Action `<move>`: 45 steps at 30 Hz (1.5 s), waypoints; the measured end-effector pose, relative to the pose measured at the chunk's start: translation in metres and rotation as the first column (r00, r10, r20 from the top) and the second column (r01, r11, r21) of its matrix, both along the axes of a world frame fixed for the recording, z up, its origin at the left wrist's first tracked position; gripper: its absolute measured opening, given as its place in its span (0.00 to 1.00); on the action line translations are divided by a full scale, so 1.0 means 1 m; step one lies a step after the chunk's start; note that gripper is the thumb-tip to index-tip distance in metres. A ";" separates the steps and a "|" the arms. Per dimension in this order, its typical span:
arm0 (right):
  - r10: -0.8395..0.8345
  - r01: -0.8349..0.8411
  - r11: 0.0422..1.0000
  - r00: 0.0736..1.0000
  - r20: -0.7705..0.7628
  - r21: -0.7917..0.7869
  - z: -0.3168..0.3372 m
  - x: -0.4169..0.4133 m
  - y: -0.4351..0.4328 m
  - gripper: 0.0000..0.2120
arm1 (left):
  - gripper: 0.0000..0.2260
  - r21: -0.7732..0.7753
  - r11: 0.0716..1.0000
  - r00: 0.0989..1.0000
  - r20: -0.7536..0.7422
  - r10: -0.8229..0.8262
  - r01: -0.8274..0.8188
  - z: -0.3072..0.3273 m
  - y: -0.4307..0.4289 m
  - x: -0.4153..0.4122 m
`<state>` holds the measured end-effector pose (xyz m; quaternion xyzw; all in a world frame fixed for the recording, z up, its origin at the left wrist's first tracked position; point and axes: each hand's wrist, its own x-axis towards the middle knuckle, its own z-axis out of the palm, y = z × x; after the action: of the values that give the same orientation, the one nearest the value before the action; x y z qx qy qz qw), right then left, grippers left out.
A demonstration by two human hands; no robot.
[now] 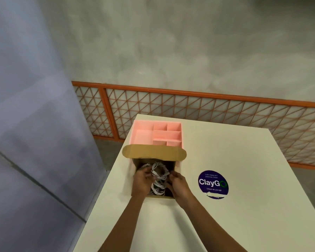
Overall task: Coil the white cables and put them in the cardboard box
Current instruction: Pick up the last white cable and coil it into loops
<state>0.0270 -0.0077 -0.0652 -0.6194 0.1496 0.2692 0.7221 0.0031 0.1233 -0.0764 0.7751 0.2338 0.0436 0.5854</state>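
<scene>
As left hand [141, 181] and right hand [179, 183] grip white cables [159, 187], the cardboard box [153, 152] sits on a white table [235, 146]

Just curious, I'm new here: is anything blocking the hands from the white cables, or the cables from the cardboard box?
Nothing visible does. The left hand and right hand hold the white cables, which lie inside the open cardboard box, its flap folded back.

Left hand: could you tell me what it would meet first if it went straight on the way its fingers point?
Probably the white cables, which the left hand touches inside the cardboard box; past that tangle, the right hand opposite. Depth inside the box is unclear.
</scene>
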 end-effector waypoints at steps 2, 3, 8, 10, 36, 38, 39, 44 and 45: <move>-0.031 0.031 0.999 0.999 -0.018 0.013 -0.001 0.005 0.005 0.15 | 0.19 0.052 0.998 1.000 0.015 0.019 -0.019 -0.006 0.000 0.008; -0.035 0.035 0.999 0.999 -0.026 0.011 -0.001 0.005 0.007 0.15 | 0.19 0.079 0.997 1.000 0.013 0.013 -0.014 -0.006 0.000 0.010; -0.044 0.047 0.999 0.995 -0.092 0.027 -0.006 0.009 0.010 0.15 | 0.17 0.247 0.969 0.999 -0.033 -0.013 0.021 -0.032 0.001 0.022; -0.038 0.043 0.998 0.992 -0.119 0.041 -0.005 0.010 0.008 0.15 | 0.17 0.313 0.949 0.996 -0.084 -0.016 0.042 -0.040 0.000 0.024; 0.104 0.109 0.872 0.911 0.399 -0.478 0.051 0.008 -0.013 0.48 | 0.31 0.007 0.888 0.877 0.162 0.453 -0.460 0.048 0.018 -0.012; 0.102 0.140 0.874 0.883 0.458 -0.465 0.061 0.010 -0.013 0.48 | 0.34 0.032 0.900 0.886 0.191 0.422 -0.435 0.057 0.019 -0.010; 0.099 0.154 0.875 0.870 0.483 -0.458 0.066 0.012 -0.013 0.48 | 0.35 0.051 0.904 0.892 0.199 0.406 -0.424 0.062 0.020 -0.009; 0.169 0.152 0.831 0.847 0.503 -0.535 0.080 0.022 -0.014 0.43 | 0.29 0.183 0.897 0.910 0.176 0.374 -0.404 0.079 0.027 -0.004; 0.194 0.143 0.819 0.843 0.502 -0.556 0.082 0.023 -0.015 0.42 | 0.28 0.218 0.894 0.917 0.176 0.358 -0.391 0.081 0.030 -0.003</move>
<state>0.0505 -0.0224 0.0164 -0.8592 0.0063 0.0372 0.5103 -0.0001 0.1531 0.0045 0.7779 0.3325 0.2355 0.4784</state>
